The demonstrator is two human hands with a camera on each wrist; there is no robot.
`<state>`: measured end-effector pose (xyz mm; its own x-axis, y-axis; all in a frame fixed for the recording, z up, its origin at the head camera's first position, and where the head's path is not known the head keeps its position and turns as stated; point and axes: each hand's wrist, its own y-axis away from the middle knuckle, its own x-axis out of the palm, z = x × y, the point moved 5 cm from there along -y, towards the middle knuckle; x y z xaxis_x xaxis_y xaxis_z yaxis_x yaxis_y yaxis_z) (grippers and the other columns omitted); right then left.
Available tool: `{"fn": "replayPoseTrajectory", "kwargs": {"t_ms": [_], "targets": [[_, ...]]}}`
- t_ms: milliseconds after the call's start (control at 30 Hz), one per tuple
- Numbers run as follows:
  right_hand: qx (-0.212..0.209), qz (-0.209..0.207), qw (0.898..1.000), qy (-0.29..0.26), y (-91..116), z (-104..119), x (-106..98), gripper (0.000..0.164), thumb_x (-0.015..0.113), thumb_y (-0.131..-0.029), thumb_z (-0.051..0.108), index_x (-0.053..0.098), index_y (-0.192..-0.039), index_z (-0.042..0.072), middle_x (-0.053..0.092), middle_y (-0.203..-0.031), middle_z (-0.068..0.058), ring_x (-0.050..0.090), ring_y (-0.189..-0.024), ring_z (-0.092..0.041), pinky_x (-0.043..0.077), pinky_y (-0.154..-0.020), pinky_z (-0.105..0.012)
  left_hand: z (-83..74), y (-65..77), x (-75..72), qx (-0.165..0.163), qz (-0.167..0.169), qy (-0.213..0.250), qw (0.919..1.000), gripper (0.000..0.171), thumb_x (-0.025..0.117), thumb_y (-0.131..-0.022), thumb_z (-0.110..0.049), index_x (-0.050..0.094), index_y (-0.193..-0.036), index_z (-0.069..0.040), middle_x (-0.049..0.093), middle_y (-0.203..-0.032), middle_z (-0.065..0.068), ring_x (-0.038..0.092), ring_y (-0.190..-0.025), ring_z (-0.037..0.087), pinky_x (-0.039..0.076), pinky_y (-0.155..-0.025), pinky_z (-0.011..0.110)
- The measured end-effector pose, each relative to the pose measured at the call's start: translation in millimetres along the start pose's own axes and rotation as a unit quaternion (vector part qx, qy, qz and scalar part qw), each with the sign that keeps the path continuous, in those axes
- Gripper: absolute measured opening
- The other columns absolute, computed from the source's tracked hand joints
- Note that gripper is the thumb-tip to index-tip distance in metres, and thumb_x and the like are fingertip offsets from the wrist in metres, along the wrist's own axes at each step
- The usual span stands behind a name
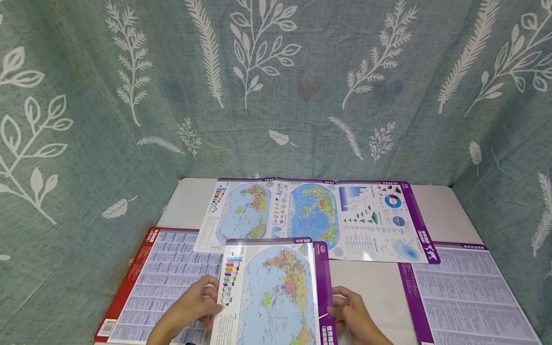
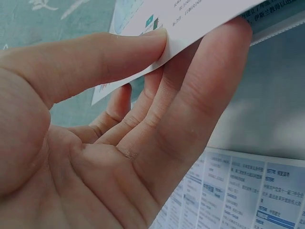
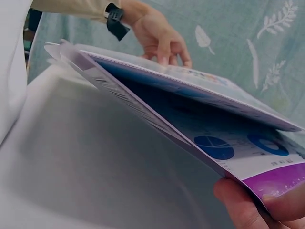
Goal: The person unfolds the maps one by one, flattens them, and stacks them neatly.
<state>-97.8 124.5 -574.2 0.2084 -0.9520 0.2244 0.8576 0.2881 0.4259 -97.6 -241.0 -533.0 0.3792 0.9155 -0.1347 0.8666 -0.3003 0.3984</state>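
Two-handed hold in the head view: a glossy, purple-edged folded world map (image 1: 276,297) over a white table (image 1: 371,280), pinched at left by a left hand (image 1: 194,304), at right by a right hand (image 1: 352,311). Behind, a three-panel map sheet (image 1: 316,215) laid flat; left and right, a red-edged text chart (image 1: 164,278) and a purple-edged text chart (image 1: 465,287). Clear only from the left wrist: forefinger (image 2: 205,95) under the map's edge, opposite the thumb (image 2: 105,57). Only from the right wrist: leaves (image 3: 205,86) parted, blue pie chart (image 3: 214,148) inside, thumb and finger clamped on the purple strip (image 3: 274,180), black band (image 3: 116,21) around the opposite wrist.
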Motion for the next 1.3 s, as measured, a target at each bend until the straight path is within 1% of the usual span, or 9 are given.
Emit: {"fn": "replayPoseTrajectory", "kwargs": {"t_ms": [233, 400, 600, 833, 1067, 1300], "targets": [[0.004, -0.012, 1.000, -0.001, 0, 2, -5, 0.045, 0.057, -0.077, -0.010, 0.046, -0.120, -0.008, 0.069, -0.095, -0.015, 0.068, -0.078, -0.029, 0.055, -0.058, -0.032, -7.6, -0.5, 0.7, 0.005, -0.003, -0.001, 1.0000, 0.046, 0.064, -0.082, -0.001, 0.035, -0.117, 0.006, 0.048, -0.085, 0.010, 0.057, -0.073, 0.024, 0.054, -0.053, 0.049], [-0.011, -0.010, 1.000, -0.005, 0, 6, -7, 0.043, 0.056, -0.077, -0.010, 0.046, -0.119, -0.010, 0.069, -0.097, -0.017, 0.069, -0.078, -0.029, 0.055, -0.058, -0.031, -11.8, -0.9, 1.3, 0.010, -0.005, -0.003, 0.9999, 0.047, 0.065, -0.082, 0.000, 0.035, -0.118, 0.006, 0.051, -0.086, 0.012, 0.059, -0.074, 0.027, 0.054, -0.054, 0.049], [-0.019, -0.008, 1.000, -0.005, -2, 9, -9, 0.042, 0.056, -0.078, -0.010, 0.047, -0.119, -0.010, 0.069, -0.097, -0.017, 0.069, -0.077, -0.029, 0.056, -0.058, -0.032, -15.3, -1.1, 2.2, 0.012, -0.012, -0.007, 0.9998, 0.046, 0.065, -0.081, 0.000, 0.036, -0.116, 0.006, 0.051, -0.086, 0.013, 0.058, -0.074, 0.026, 0.054, -0.054, 0.048], [-0.019, -0.019, 1.000, 0.003, -3, 12, -13, 0.042, 0.056, -0.078, -0.009, 0.047, -0.119, -0.009, 0.070, -0.096, -0.015, 0.069, -0.074, -0.027, 0.052, -0.053, -0.027, -20.0, -2.9, -0.2, 0.020, -0.004, -0.003, 0.9998, 0.046, 0.064, -0.082, 0.001, 0.034, -0.116, 0.005, 0.052, -0.088, 0.014, 0.057, -0.072, 0.026, 0.054, -0.054, 0.050], [-0.021, -0.020, 1.000, 0.001, -4, 13, -18, 0.043, 0.056, -0.077, -0.010, 0.047, -0.119, -0.010, 0.070, -0.094, -0.015, 0.069, -0.072, -0.025, 0.053, -0.053, -0.028, -23.0, -5.4, -1.5, 0.023, -0.003, 0.000, 0.9997, 0.045, 0.064, -0.082, 0.000, 0.035, -0.115, 0.005, 0.052, -0.085, 0.012, 0.058, -0.075, 0.027, 0.054, -0.055, 0.051], [-0.021, -0.020, 1.000, -0.011, -5, 16, -20, 0.040, 0.056, -0.078, -0.010, 0.047, -0.117, -0.009, 0.070, -0.093, -0.013, 0.068, -0.072, -0.022, 0.053, -0.054, -0.028, -28.0, -5.6, -3.2, 0.036, -0.001, -0.009, 0.9993, 0.046, 0.065, -0.082, 0.000, 0.035, -0.117, 0.007, 0.055, -0.087, 0.015, 0.060, -0.073, 0.028, 0.054, -0.055, 0.051]]}}
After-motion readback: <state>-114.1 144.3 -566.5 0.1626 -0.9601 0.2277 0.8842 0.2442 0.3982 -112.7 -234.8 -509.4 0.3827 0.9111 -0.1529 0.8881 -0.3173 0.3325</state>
